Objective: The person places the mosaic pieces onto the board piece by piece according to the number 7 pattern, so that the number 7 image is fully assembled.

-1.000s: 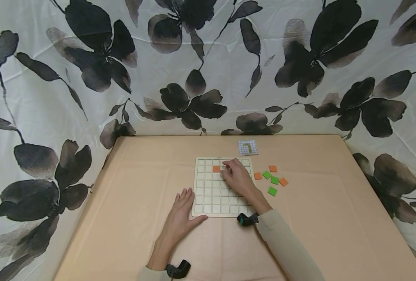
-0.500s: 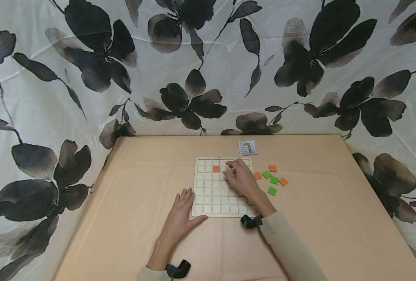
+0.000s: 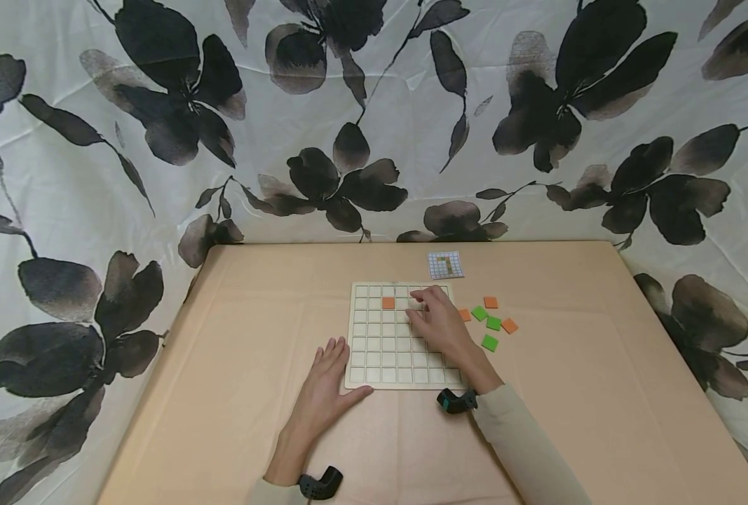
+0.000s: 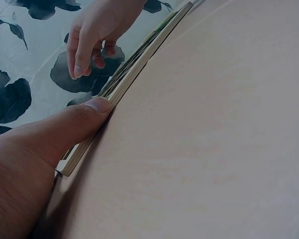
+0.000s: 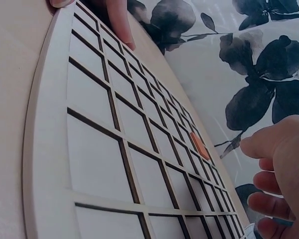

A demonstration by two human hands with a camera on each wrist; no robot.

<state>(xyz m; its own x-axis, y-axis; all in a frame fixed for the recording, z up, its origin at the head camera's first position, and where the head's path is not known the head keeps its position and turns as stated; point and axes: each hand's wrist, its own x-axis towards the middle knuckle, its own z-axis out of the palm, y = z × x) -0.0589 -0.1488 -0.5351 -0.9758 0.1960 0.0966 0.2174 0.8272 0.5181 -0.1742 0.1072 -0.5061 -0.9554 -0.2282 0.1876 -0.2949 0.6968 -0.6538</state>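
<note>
Board [image 3: 388,359], flat on the pale counter [image 3: 222,365] in front of the person, lies squared up to them, one side facing their body and its columns running straight away toward the patterned cloth [image 3: 456,140] behind. From where I stand it looks nearly square, so I can't pick out a long axis. It's a thin cream slab with light wood at the edge, divided by raised ribs into rows of shallow square cells. One orange tile [image 3: 388,303] sits in a cell near the far edge, left of centre, lined up with the ribs. The left hand [image 3: 324,390] isn't clenched: its thumb touches the near edge and its straight fingers lie along the left side. The right hand [image 3: 438,322] is above the board's far right portion, fingers loosely bent, its grip released. Just right of the board, loose orange tiles [image 3: 509,326] and green tiles [image 3: 490,343] lie at mixed angles.
</note>
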